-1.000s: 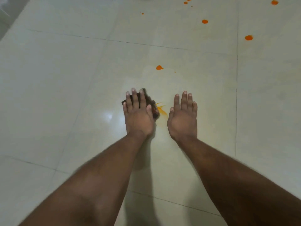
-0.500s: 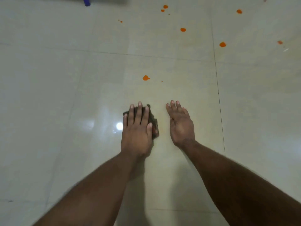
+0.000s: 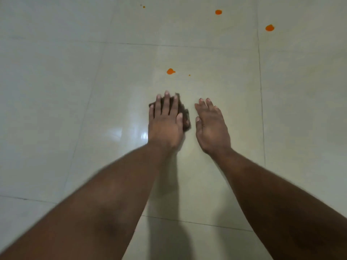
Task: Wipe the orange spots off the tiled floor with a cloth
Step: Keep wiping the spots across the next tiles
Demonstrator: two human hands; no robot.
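Both hands lie palm-down on the pale tiled floor (image 3: 56, 91), arms stretched out ahead of the person. Flat and with its fingers spread, the left hand (image 3: 165, 121) presses down on a dark cloth (image 3: 185, 115), which shows only as a crumpled edge past the fingertips and along the thumb side; nothing is pinched, the palm simply bears on it. Just to its right, apart from the cloth, the right hand (image 3: 211, 126) rests open on bare tile, fingers loosely together and angled slightly toward the left hand, holding nothing. Ahead of the left hand's fingertips, on the same tile, sits the nearest orange spot (image 3: 170, 71), with a tiny orange speck (image 3: 189, 75) just to its right. Farther ahead, beyond a grout line, lie a second orange spot (image 3: 218, 12) and, ahead and to the right of the right hand, a third orange spot (image 3: 269, 27). A small orange dot (image 3: 144, 6) shows near the far edge, ahead of the left hand. A bright glare patch (image 3: 144, 135) sits beside the left wrist.
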